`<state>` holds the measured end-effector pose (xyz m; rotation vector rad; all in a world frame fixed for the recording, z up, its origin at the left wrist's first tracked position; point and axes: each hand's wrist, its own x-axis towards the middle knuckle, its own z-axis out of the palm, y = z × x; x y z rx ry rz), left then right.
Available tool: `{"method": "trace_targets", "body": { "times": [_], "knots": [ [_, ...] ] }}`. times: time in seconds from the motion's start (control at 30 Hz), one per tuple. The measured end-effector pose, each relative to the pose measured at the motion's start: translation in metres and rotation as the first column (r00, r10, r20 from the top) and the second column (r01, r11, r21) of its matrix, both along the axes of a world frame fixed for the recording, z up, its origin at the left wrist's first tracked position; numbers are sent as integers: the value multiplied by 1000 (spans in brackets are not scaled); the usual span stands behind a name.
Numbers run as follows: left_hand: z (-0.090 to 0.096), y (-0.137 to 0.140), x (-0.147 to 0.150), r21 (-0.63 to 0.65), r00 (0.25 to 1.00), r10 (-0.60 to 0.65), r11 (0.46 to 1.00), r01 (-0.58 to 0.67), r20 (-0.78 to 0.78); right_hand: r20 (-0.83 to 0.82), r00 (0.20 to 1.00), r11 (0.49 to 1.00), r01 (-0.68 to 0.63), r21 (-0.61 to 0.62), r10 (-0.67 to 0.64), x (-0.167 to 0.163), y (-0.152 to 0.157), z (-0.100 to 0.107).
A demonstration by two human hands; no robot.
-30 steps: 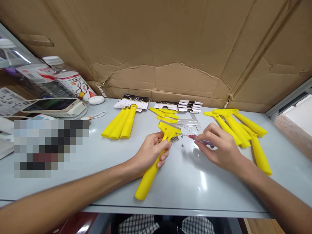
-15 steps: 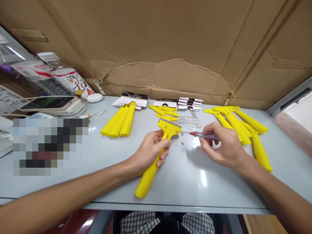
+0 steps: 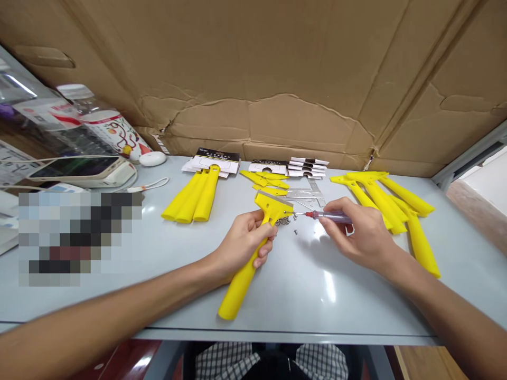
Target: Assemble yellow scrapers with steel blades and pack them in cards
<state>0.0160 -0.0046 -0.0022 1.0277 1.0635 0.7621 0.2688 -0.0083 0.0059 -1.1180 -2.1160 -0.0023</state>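
Observation:
My left hand [image 3: 249, 243] is wrapped round the neck of a yellow scraper [image 3: 240, 287], whose wide head with a metal strip along its edge points away from me. In my right hand [image 3: 362, 232] is a screwdriver [image 3: 332, 216] with a clear purplish handle and a red collar. Its thin shaft points left, and the tip meets the right end of the scraper head at a small screw. Behind and under the head lie small loose screws [image 3: 283, 220]. Beyond it are yellow head plates [image 3: 271, 183] and flat metal blades [image 3: 303, 194].
Several yellow scraper handles [image 3: 384, 200] lie at the right, and three more [image 3: 194, 195] at the left. Printed cards [image 3: 217, 161] stand by the cardboard wall [image 3: 277, 63]. A phone [image 3: 79, 171], a white earbud case [image 3: 152, 158] and bottles [image 3: 111, 126] occupy the far left.
My right hand has shifted slightly left with the screwdriver, its fingers changing position on the handle. The left hand keeps the scraper nearly still; the whole view drifts slightly.

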Motion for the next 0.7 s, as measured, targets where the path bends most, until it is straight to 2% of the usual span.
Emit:
{"method": "trace_targets", "body": {
  "times": [0.13, 0.3, 0.5, 0.7],
  "knots": [
    [1, -2, 0, 0, 1000, -9, 1000, 9, -7, -1, 999, 999, 39, 10, -39, 0, 1, 0],
    [1, -1, 1, -8, 1000, -9, 1000, 9, 6, -13, 1000, 999, -16, -28, 16, 0, -2, 2],
    [0, 0, 1, -4, 1000, -7, 1000, 7, 3, 11, 999, 998, 34, 56, -35, 0, 1, 0],
    [0, -1, 0, -1, 1000, -12, 1000, 12, 5, -9, 999, 999, -42, -34, 42, 0, -2, 2]
  ]
}}
